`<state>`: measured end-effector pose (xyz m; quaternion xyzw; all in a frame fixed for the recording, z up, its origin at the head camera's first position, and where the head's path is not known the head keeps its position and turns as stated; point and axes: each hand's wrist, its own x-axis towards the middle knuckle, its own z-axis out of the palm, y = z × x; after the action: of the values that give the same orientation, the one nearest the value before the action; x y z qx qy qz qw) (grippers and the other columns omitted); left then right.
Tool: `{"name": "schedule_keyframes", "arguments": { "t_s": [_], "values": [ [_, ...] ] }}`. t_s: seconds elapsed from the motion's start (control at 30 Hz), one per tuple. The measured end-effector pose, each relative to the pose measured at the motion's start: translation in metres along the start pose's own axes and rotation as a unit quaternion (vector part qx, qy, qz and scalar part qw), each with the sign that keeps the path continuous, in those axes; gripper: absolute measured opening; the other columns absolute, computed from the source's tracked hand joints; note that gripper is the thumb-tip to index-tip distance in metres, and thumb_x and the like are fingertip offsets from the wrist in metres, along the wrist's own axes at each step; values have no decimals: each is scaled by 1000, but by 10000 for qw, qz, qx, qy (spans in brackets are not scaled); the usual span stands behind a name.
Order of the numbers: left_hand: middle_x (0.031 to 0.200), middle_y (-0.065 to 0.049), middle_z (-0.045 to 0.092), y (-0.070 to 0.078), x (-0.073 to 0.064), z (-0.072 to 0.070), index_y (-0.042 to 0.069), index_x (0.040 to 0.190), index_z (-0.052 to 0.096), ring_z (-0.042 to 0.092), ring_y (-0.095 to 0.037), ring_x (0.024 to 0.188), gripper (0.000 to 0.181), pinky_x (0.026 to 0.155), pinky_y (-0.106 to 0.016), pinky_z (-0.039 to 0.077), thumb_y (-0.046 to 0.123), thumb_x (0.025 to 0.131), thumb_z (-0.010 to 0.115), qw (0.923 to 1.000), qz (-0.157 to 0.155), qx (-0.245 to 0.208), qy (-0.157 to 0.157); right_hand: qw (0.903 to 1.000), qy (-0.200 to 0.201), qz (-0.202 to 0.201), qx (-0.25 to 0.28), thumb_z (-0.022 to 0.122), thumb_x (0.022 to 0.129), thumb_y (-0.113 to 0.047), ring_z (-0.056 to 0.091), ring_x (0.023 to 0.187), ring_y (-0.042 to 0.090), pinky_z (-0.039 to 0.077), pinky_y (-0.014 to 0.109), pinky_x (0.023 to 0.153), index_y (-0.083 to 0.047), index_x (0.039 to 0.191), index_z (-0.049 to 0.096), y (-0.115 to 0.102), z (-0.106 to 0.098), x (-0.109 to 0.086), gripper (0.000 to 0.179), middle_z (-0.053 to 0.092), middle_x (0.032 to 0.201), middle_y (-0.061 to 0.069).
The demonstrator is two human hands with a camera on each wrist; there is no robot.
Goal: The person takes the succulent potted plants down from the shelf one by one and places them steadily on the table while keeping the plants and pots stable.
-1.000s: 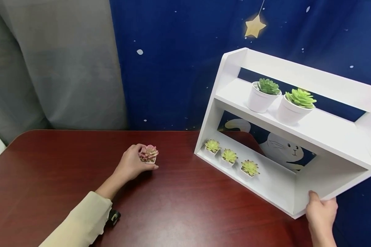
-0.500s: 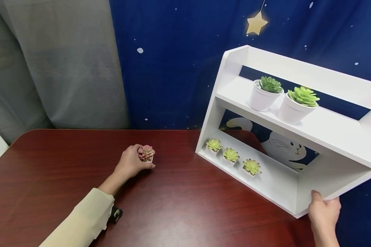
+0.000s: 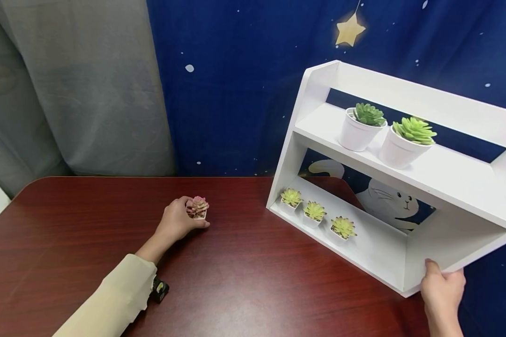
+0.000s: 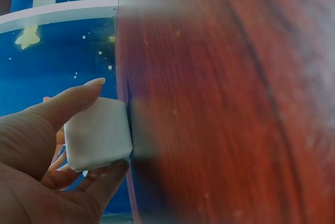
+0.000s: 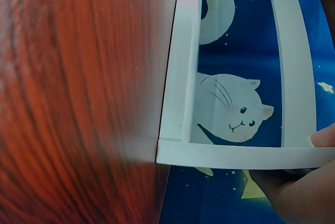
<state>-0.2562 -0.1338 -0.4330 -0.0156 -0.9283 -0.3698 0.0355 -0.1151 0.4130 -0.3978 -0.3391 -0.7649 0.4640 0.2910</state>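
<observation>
My left hand (image 3: 178, 219) grips a small potted succulent (image 3: 197, 208) with pinkish leaves, close over the table left of centre. In the left wrist view its white square pot (image 4: 99, 135) sits between thumb and fingers. At the right, my right hand (image 3: 442, 286) holds the side panel of a white two-tier shelf (image 3: 447, 182), thumb on the inner face; the right wrist view shows the panel (image 5: 246, 156) in that grip. Two round pots, a dark green succulent (image 3: 368, 115) and a bright green succulent (image 3: 414, 131), stand on the upper tier.
Three small yellow-green succulents, the left one (image 3: 291, 197), middle one (image 3: 315, 211) and right one (image 3: 343, 228), line the lower tier. The dark red table (image 3: 236, 267) spreads underneath. Behind hang a blue curtain (image 3: 227, 93) with a star and cat print, and a grey curtain (image 3: 105, 84).
My left hand has shifted slightly left with the pink succulent, which has turned a little. The right hand keeps its hold on the shelf; the head view has shifted slightly.
</observation>
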Motion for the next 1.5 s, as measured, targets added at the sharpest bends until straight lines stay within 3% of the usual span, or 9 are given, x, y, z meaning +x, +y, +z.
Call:
{"name": "schedule_keyframes", "arguments": {
  "t_s": [0.2, 0.4, 0.53, 0.73, 0.93, 1.17, 1.27, 1.4, 1.5],
  "values": [
    [115, -25, 63, 0, 1, 2, -5, 117, 57, 60, -39, 105, 72, 96, -53, 50, 34, 68, 92, 9999, -105, 65, 4, 9999, 10, -89, 95, 51, 99, -16, 45, 87, -12, 36, 10, 83, -40, 110, 46, 3, -1, 1, 27, 47, 94, -29],
    [117, -26, 61, 4, -1, 2, -7, 117, 53, 58, -39, 106, 73, 98, -54, 48, 33, 69, 91, 9999, -163, -30, 44, 9999, -7, -113, 72, 51, 99, -17, 44, 88, -12, 38, 13, 91, -41, 109, 44, 6, 0, 0, 27, 46, 95, -28],
    [122, -26, 60, 6, -3, 3, -8, 125, 49, 58, -39, 110, 84, 100, -53, 48, 38, 69, 92, 9995, -262, -147, 23, 9999, -21, -125, 87, 50, 99, -18, 44, 89, -12, 38, 17, 98, -41, 109, 44, 6, 0, -1, 27, 46, 95, -29],
    [134, -26, 56, 10, -7, 4, -6, 145, 37, 56, -40, 123, 104, 106, -56, 46, 45, 71, 90, 9990, -338, -304, -22, 9998, 1, -184, 104, 51, 99, -15, 45, 88, -12, 37, 10, 88, -41, 108, 45, 6, -1, -1, 28, 47, 94, -28],
    [139, -24, 51, 19, -10, 1, 2, 154, 28, 55, -40, 125, 115, 103, -59, 46, 53, 71, 88, 9994, -285, -56, 177, 9997, 13, -224, 111, 51, 99, -16, 45, 88, -12, 38, 12, 91, -41, 108, 45, 7, 0, 0, 28, 47, 93, -29],
    [152, -24, 42, 36, -12, -5, 7, 157, 27, 42, -42, 139, 111, 108, -62, 42, 54, 75, 84, 9985, 143, -13, 534, 9997, 27, -208, 79, 51, 99, -17, 44, 89, -12, 38, 16, 97, -41, 111, 46, 8, 1, -1, 27, 46, 93, -30],
    [153, -23, 40, 49, -12, -7, 8, 157, 29, 50, -38, 128, 100, 103, -57, 47, 51, 82, 80, 9959, 451, -260, 739, 9998, 29, -201, 57, 51, 99, -17, 43, 89, -12, 38, 17, 98, -36, 117, 48, 7, 2, -1, 26, 45, 94, -31],
    [151, -18, 44, 75, -13, -9, 9, 154, 35, 54, -32, 118, 84, 97, -50, 51, 43, 89, 76, 9880, 915, -593, 1093, 9998, 44, -195, 56, 50, 99, -17, 43, 90, -12, 38, 18, 101, -32, 122, 49, 6, 1, -1, 27, 45, 94, -31],
    [151, -14, 47, 100, -14, -11, 9, 152, 40, 50, -31, 132, 76, 108, -51, 46, 38, 90, 75, 9801, 1302, -772, 1285, 9998, 46, -188, 43, 51, 99, -18, 43, 90, -12, 38, 18, 101, -33, 121, 49, 7, 1, 0, 27, 45, 94, -31]
  ]
}}
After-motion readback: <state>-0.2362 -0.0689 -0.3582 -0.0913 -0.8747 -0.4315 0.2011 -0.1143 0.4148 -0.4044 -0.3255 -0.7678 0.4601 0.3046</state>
